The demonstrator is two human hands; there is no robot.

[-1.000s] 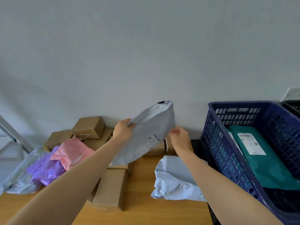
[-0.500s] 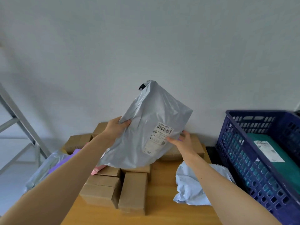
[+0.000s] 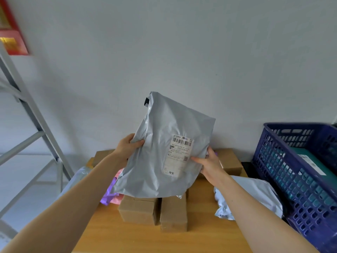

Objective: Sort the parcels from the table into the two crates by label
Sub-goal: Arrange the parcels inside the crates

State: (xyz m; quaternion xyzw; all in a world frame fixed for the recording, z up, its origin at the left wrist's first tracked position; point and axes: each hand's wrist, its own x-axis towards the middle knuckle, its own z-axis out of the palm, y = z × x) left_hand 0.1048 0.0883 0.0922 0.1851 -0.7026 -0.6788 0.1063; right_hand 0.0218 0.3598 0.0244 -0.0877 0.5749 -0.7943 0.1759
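I hold a grey plastic mailer parcel [image 3: 164,154] upright above the wooden table [image 3: 145,238], its white shipping label [image 3: 179,156] facing me. My left hand [image 3: 127,148] grips its left edge, thumb on the front. My right hand [image 3: 209,164] grips its right edge beside the label. A blue crate [image 3: 299,179] stands at the right with a teal parcel [image 3: 310,161] inside. Cardboard boxes [image 3: 155,210] lie on the table under the mailer.
A pale blue mailer [image 3: 255,196] lies beside the crate. Pink and purple mailers [image 3: 111,196] sit at the table's left edge, more boxes [image 3: 229,161] against the wall. A grey metal ladder frame [image 3: 31,121] stands at the left.
Both hands have lifted the grey mailer higher and turned it so that its label faces me squarely. My view has shifted left, so the crate now sits further right.
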